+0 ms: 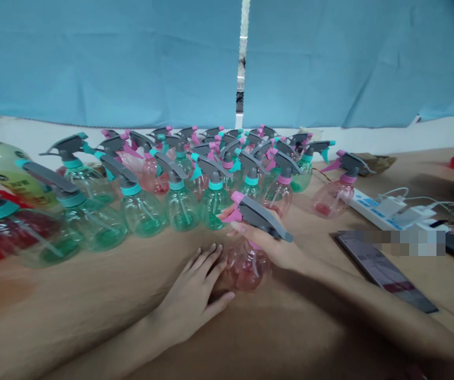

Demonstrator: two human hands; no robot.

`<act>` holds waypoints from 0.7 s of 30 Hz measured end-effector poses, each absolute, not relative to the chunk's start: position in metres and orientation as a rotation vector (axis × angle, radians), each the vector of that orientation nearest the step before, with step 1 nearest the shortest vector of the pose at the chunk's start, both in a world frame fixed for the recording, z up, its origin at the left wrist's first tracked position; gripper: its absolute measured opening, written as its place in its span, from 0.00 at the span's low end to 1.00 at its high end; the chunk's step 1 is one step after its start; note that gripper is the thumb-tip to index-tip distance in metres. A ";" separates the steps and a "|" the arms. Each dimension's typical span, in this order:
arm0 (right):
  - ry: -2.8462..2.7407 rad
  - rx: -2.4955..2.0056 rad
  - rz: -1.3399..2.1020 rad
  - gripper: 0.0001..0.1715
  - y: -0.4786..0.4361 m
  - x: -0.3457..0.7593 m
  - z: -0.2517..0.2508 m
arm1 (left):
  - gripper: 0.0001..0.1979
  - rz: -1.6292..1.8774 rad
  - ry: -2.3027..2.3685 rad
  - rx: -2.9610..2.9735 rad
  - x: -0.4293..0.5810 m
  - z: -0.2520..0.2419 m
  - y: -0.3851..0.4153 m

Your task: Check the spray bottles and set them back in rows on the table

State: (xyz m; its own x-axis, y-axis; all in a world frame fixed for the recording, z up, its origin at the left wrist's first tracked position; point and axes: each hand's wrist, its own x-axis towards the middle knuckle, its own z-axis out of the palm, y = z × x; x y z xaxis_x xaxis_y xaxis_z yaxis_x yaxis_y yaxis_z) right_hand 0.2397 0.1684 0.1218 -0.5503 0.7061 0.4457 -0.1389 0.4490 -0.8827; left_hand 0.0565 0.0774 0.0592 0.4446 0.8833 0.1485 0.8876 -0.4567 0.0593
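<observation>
A clear pink spray bottle point(246, 270) with a grey and pink trigger head stands on the wooden table in front of me. My right hand point(272, 237) is closed around its neck just under the spray head. To the left of that bottle, my left hand point(195, 293) lies with fingers spread, its palm towards the tabletop. Its fingertips come close to the bottle's side; whether they touch I cannot tell. Just beyond are green spray bottles with turquoise collars, the nearest one point(216, 206) close behind the held bottle.
Several pink and green spray bottles crowd the back, and another pink one point(332, 198) stands at the right. A white power strip point(373, 207) with plugs and a phone point(385, 274) lie on the right. A large yellowish bottle point(9, 163) is at far left, before a blue-covered wall point(132, 58).
</observation>
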 end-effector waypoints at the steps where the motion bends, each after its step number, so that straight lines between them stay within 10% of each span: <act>1: -1.826 -0.489 1.214 0.13 0.168 0.239 0.122 | 0.31 -0.253 -1.623 -2.648 0.056 0.059 0.077; 21: -1.878 -0.593 1.029 0.11 0.163 0.243 0.132 | 0.31 -0.323 -1.581 -2.619 0.057 0.057 0.076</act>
